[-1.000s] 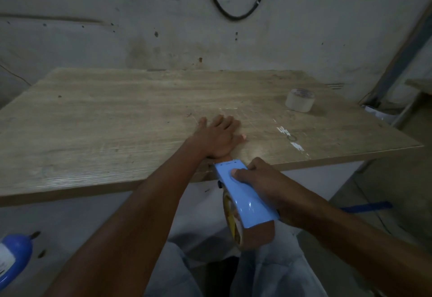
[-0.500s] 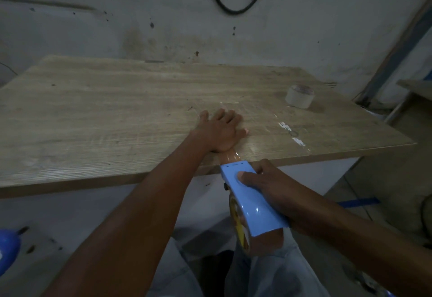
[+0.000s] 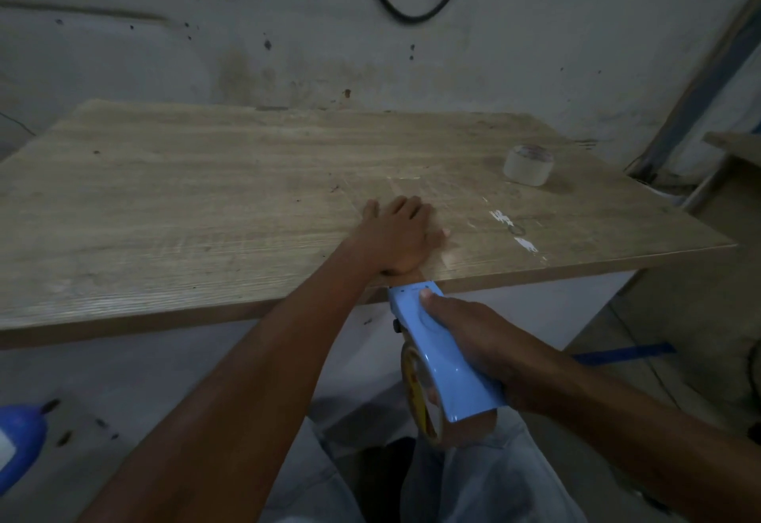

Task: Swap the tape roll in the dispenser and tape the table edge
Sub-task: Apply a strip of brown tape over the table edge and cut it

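Trousers [image 3: 473, 489], pale and creased, fill the bottom edge, seen from above. Just over them the right hand [image 3: 469, 337] grips a light blue dispenser [image 3: 440, 353], fingers [image 3: 430, 302] wrapped tight around its body, thumb pressed on top. A brown tape roll [image 3: 428, 411] with a yellow core sits in the lower end of the dispenser. Its upper end touches the near edge of the tabletop [image 3: 185, 201]. A strip of tape [image 3: 416, 273] runs from there up over the edge and under the left hand [image 3: 397, 236]. That hand lies palm down on the wood, fingers together and flat, pressing the strip. At far left, below the tabletop, part of a blue and white object [image 3: 18, 440] shows; what it is I cannot tell. Toward the far right corner of the tabletop a pale spare roll [image 3: 528, 165] lies on its side, well apart from both hands. Behind it rises a stained wall [image 3: 247, 48] with a black cable [image 3: 416, 15] looped on it.
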`<state>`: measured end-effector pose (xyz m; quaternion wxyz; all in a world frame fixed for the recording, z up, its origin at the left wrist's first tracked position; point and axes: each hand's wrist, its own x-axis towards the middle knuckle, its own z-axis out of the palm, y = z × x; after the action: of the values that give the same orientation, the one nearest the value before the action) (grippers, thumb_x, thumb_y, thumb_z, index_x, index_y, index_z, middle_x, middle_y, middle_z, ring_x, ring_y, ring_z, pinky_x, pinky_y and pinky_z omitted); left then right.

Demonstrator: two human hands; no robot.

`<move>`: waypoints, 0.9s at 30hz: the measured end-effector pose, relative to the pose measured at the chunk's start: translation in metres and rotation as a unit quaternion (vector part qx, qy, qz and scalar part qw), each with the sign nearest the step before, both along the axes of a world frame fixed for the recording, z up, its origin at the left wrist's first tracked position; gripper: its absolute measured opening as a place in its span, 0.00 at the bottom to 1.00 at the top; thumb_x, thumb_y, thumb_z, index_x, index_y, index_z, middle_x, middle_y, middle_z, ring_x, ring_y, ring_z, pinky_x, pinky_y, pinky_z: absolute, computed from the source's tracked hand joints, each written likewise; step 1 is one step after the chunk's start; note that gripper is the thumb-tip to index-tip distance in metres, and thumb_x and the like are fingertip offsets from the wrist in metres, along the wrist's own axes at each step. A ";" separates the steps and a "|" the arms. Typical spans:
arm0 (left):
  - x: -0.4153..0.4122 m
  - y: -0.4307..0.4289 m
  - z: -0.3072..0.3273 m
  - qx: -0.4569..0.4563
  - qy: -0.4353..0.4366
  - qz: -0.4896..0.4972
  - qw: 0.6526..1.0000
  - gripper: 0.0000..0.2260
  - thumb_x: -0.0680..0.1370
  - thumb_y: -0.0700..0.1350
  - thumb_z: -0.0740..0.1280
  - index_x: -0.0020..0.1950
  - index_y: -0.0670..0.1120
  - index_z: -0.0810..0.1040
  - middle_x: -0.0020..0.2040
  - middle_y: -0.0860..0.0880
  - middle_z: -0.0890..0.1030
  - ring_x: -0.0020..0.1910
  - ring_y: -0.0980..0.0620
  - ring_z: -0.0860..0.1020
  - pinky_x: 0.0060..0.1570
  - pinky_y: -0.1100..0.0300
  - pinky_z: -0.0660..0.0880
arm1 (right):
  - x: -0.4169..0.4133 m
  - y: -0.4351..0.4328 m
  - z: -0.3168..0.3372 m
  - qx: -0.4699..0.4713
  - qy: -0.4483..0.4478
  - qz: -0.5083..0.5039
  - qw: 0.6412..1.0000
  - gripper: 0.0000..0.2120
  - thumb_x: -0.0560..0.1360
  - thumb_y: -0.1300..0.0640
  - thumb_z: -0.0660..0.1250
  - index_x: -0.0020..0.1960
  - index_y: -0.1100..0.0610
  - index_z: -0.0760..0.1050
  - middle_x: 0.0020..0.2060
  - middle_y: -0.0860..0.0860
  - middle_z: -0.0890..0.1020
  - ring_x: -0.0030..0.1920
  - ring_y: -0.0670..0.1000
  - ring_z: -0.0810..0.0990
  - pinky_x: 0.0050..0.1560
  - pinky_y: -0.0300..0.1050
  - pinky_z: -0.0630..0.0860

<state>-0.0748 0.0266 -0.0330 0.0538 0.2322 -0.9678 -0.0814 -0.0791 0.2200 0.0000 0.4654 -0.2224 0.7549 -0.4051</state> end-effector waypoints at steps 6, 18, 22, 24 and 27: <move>-0.002 -0.001 0.003 -0.023 -0.017 -0.005 1.000 0.29 0.82 0.62 0.44 0.79 0.48 0.55 0.80 0.47 0.55 0.79 0.47 0.52 0.72 0.35 0.47 | -0.002 0.002 -0.003 -0.013 0.006 0.008 1.000 0.21 0.81 0.42 0.60 0.44 0.57 0.80 0.27 0.49 0.85 0.27 0.46 0.83 0.36 0.43 0.77; -0.003 -0.001 0.002 -0.014 -0.020 0.006 1.000 0.29 0.82 0.61 0.45 0.80 0.48 0.53 0.81 0.47 0.53 0.80 0.46 0.50 0.73 0.35 0.45 | -0.009 -0.008 0.010 0.031 0.004 0.015 0.999 0.16 0.82 0.47 0.62 0.48 0.61 0.78 0.22 0.50 0.82 0.22 0.47 0.81 0.26 0.38 0.75; -0.006 0.000 0.005 0.000 -0.041 0.015 0.999 0.29 0.82 0.60 0.45 0.80 0.48 0.50 0.82 0.48 0.50 0.80 0.47 0.47 0.74 0.35 0.43 | -0.012 -0.015 0.013 0.029 0.024 0.010 0.999 0.13 0.81 0.51 0.63 0.45 0.60 0.78 0.26 0.52 0.83 0.26 0.48 0.81 0.31 0.40 0.78; -0.005 0.001 0.005 -0.011 -0.035 0.014 0.999 0.29 0.82 0.60 0.45 0.80 0.48 0.51 0.82 0.48 0.51 0.80 0.47 0.48 0.74 0.36 0.44 | -0.014 -0.016 0.012 0.036 0.021 0.021 0.999 0.16 0.81 0.48 0.63 0.51 0.62 0.77 0.35 0.56 0.84 0.32 0.53 0.82 0.40 0.47 0.80; -0.003 0.001 0.003 -0.018 -0.031 0.014 0.999 0.29 0.82 0.61 0.45 0.80 0.48 0.52 0.81 0.48 0.52 0.80 0.47 0.49 0.74 0.36 0.45 | -0.014 -0.018 0.014 0.063 0.038 0.045 0.996 0.20 0.81 0.44 0.62 0.58 0.62 0.76 0.40 0.58 0.85 0.36 0.54 0.84 0.44 0.50 0.82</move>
<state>-0.0778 0.0274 -0.0296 0.0292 0.2467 -0.9670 -0.0562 -0.0935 0.2021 0.0140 0.4671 -0.2419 0.7854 -0.3262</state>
